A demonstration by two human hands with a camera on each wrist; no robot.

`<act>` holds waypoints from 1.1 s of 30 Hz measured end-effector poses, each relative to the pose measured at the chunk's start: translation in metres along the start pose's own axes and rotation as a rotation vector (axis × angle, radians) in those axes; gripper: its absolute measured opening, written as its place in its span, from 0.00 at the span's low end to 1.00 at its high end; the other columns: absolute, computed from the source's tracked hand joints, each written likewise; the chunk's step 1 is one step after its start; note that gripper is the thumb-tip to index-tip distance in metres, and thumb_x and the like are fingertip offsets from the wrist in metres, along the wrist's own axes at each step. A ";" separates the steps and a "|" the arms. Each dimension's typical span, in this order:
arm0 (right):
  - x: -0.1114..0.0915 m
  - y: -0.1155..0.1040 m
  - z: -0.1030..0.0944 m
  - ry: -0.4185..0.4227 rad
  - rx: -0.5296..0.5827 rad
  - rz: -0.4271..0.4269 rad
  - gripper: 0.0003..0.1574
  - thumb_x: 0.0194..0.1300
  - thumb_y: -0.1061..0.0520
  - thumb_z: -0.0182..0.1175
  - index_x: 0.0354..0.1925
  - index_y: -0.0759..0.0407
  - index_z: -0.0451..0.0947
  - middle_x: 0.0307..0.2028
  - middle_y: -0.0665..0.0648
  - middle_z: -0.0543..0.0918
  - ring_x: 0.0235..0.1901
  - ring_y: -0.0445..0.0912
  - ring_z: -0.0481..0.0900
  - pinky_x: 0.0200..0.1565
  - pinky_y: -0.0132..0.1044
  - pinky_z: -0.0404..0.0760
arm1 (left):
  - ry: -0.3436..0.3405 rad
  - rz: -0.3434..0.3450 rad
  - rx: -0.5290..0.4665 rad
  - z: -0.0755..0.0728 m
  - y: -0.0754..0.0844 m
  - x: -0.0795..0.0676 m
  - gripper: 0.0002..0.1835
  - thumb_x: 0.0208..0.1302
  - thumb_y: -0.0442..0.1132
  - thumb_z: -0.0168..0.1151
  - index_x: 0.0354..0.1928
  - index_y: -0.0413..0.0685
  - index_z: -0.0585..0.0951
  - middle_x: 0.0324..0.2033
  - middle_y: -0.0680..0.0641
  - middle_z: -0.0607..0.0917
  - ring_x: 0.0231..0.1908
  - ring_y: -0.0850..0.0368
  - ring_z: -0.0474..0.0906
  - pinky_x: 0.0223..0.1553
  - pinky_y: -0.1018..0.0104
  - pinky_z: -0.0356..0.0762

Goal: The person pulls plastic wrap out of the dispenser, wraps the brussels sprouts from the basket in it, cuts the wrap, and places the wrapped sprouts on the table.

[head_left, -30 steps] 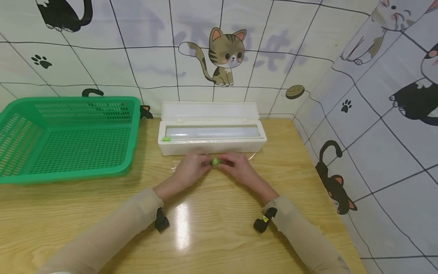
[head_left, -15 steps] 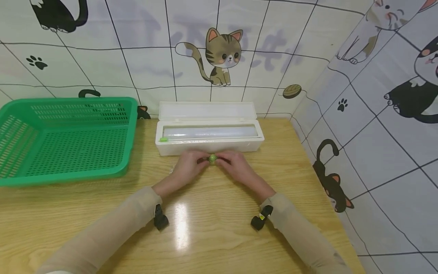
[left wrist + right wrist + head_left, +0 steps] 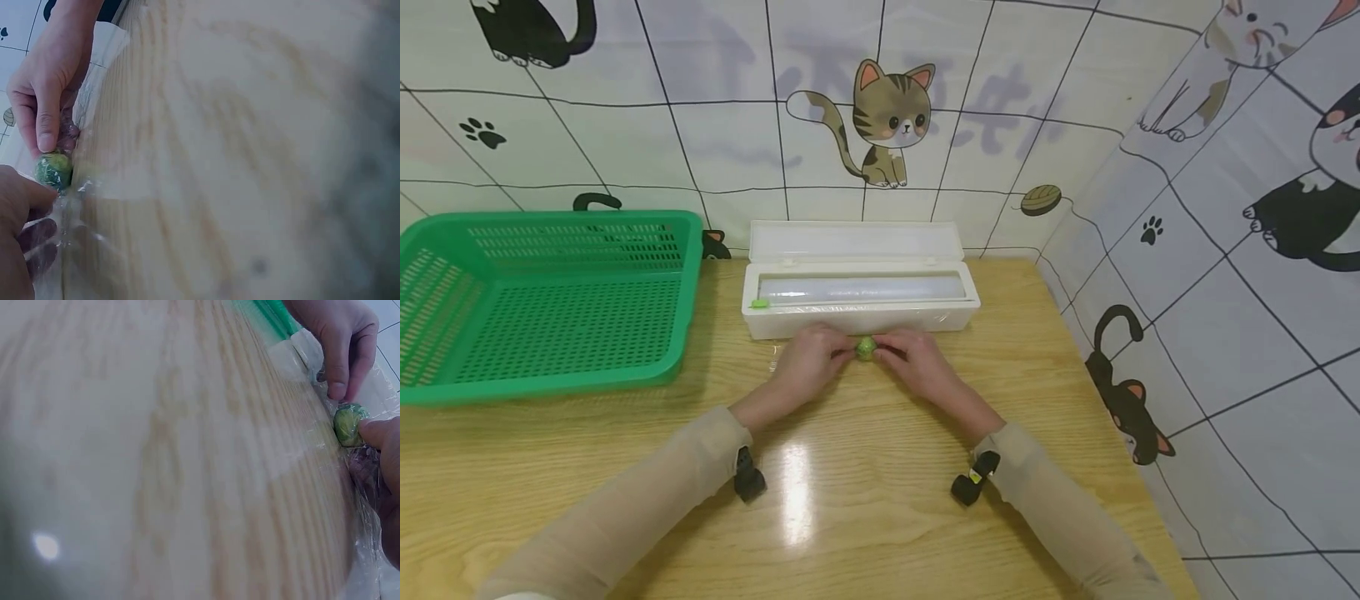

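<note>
A small Brussels sprout (image 3: 866,348), wrapped in clear cling film (image 3: 369,547), sits between my two hands just in front of the white film box (image 3: 861,321). My left hand (image 3: 811,362) pinches the film on the sprout's left side, thumb and fingertips right at it. On the other side my right hand (image 3: 917,362) pinches the film, its thumb close against the sprout (image 3: 350,425) in the right wrist view. Loose, crinkled film spreads around the fingers in both wrist views. The box's lid (image 3: 856,242) stands raised, with a roll of film (image 3: 861,289) inside.
A green plastic basket (image 3: 681,333) stands at the left on the wooden table (image 3: 880,517). A small green slider (image 3: 760,304) sits at the left of the box's front edge. Cat-print wall covering (image 3: 1000,50) rises behind the box and along the right.
Both hands and the wrapped sprout have shifted slightly toward the box and now lie close to its front. The film that showed at the right hand's far side is no longer visible there.
</note>
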State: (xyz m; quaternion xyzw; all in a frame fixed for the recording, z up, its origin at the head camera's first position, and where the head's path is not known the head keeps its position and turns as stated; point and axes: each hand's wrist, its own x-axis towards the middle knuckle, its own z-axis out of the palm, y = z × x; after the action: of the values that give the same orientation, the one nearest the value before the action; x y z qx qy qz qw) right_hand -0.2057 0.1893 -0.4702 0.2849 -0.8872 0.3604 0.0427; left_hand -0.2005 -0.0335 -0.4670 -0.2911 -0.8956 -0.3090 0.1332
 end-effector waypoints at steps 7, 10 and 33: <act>-0.001 -0.002 0.001 0.000 0.010 0.021 0.17 0.68 0.61 0.68 0.53 0.65 0.85 0.48 0.62 0.88 0.50 0.54 0.85 0.56 0.46 0.81 | -0.040 0.055 0.133 -0.009 -0.007 -0.010 0.04 0.57 0.30 0.75 0.32 0.46 0.91 0.32 0.50 0.90 0.39 0.49 0.83 0.49 0.51 0.78; -0.002 -0.004 -0.001 -0.011 0.013 0.039 0.18 0.68 0.60 0.69 0.54 0.64 0.85 0.48 0.61 0.88 0.49 0.53 0.85 0.55 0.44 0.82 | -0.041 0.071 0.140 -0.016 -0.009 -0.019 0.05 0.57 0.32 0.76 0.36 0.44 0.91 0.35 0.49 0.91 0.41 0.48 0.83 0.52 0.51 0.77; 0.065 -0.068 -0.001 0.043 0.022 -0.283 0.12 0.66 0.62 0.70 0.48 0.65 0.87 0.41 0.57 0.89 0.36 0.45 0.84 0.36 0.35 0.82 | 0.513 -0.430 -0.405 -0.056 -0.033 -0.053 0.06 0.65 0.27 0.69 0.43 0.33 0.87 0.30 0.39 0.87 0.30 0.54 0.80 0.31 0.79 0.75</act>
State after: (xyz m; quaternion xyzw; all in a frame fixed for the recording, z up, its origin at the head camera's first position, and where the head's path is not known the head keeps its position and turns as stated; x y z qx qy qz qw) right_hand -0.2232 0.1198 -0.4096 0.3998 -0.8330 0.3665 0.1092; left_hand -0.1751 -0.1134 -0.4622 -0.0304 -0.7947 -0.5632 0.2245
